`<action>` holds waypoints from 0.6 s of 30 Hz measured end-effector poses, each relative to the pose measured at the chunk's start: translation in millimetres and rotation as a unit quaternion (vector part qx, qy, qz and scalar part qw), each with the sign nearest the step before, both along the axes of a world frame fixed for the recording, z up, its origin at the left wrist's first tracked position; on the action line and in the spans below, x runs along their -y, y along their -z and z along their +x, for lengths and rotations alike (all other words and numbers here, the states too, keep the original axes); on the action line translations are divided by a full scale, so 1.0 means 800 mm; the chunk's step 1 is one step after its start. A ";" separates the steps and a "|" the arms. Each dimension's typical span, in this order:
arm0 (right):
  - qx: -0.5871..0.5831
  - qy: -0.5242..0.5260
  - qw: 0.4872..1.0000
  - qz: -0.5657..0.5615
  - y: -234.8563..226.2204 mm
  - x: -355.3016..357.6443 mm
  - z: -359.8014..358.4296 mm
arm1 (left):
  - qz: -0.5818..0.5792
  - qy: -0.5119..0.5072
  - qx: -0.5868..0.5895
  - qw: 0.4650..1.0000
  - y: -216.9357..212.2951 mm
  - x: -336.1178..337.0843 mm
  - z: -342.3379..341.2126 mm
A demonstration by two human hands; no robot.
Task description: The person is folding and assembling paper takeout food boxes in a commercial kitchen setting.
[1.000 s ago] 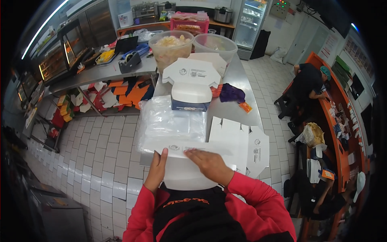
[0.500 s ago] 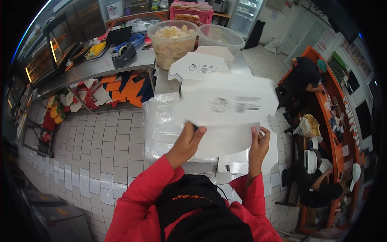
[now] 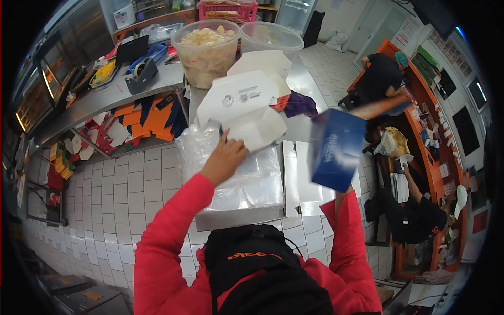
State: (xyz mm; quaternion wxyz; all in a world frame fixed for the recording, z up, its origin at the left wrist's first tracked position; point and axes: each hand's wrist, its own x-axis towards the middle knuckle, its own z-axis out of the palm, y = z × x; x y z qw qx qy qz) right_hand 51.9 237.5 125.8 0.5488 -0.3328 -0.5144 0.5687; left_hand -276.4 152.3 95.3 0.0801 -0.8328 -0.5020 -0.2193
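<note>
A steel table [image 3: 310,128] runs away from the person, and everything here sits in relation to it. At its far end stand two big clear tubs [image 3: 207,50], one full of pale food. Across its near end lies a sheet of clear plastic [image 3: 247,184], with flat white carton blanks [image 3: 296,173] beside it on the right. On the plastic rests an open white carton [image 3: 247,113], lid up. The left hand [image 3: 224,160] reaches over the plastic and touches the carton's near edge, fingers loosely bent, closed on nothing visible. Above the table's right edge, the right hand holds up a blue box [image 3: 336,149]; the box hides the hand, so its grip cannot be told. The box hangs past the edge: a loose hold could drop it to the tiled floor [image 3: 121,178], and the left hand's push could slide the carton on the slick plastic.
</note>
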 end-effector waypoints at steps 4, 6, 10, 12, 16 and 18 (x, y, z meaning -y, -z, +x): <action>0.386 -0.008 0.910 0.154 -0.057 -0.003 -0.091 | -0.052 0.030 0.009 0.998 0.012 0.076 0.032; 0.450 -0.059 0.872 0.184 -0.042 -0.021 -0.113 | 0.000 -0.007 0.040 0.999 0.012 0.101 0.043; 0.553 -0.069 0.777 0.293 -0.005 -0.055 -0.120 | -0.045 -0.076 0.060 0.994 0.035 0.120 0.039; 0.595 -0.072 0.747 0.287 -0.005 -0.058 -0.128 | -0.003 -0.056 0.096 0.994 0.050 0.126 0.036; 0.625 -0.034 0.708 0.326 -0.011 -0.051 -0.143 | 0.032 -0.072 0.149 0.986 0.052 0.122 0.049; 0.620 0.030 0.697 0.358 -0.015 -0.033 -0.150 | 0.022 -0.084 0.159 0.983 0.055 0.123 0.054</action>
